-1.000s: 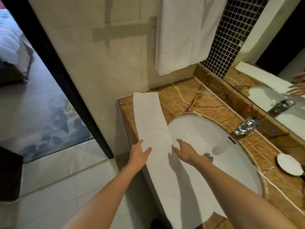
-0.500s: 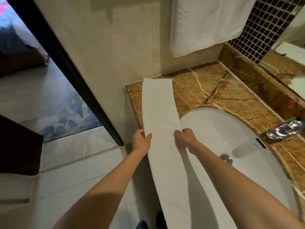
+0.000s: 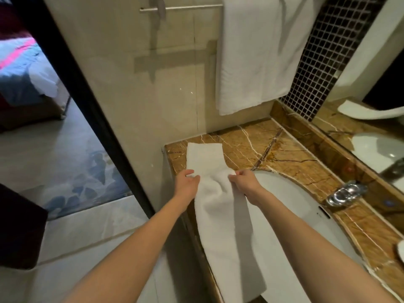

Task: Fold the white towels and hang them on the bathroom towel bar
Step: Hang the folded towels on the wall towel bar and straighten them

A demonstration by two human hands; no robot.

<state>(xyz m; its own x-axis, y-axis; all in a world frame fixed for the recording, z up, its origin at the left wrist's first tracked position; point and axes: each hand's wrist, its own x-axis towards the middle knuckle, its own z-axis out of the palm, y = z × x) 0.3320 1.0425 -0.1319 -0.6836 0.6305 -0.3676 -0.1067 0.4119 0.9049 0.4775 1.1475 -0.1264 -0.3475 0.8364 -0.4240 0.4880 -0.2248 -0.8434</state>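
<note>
Item: one long white terry towel [image 3: 218,226], folded to a narrow strip, far end flat on the brown veined marble desk [image 3: 251,145], near end trailing off its front edge beside the white oval basin [image 3: 295,200]. My left hand [image 3: 187,183] and right hand [image 3: 244,182] each pinch a side edge at mid-length, fingers curled, cloth puckered between. Risks: an uneven lift opens the fold; the trailing end swings into the basin, possibly wet; a loose pinch drops it to the pale tiled floor [image 3: 87,237].
</note>
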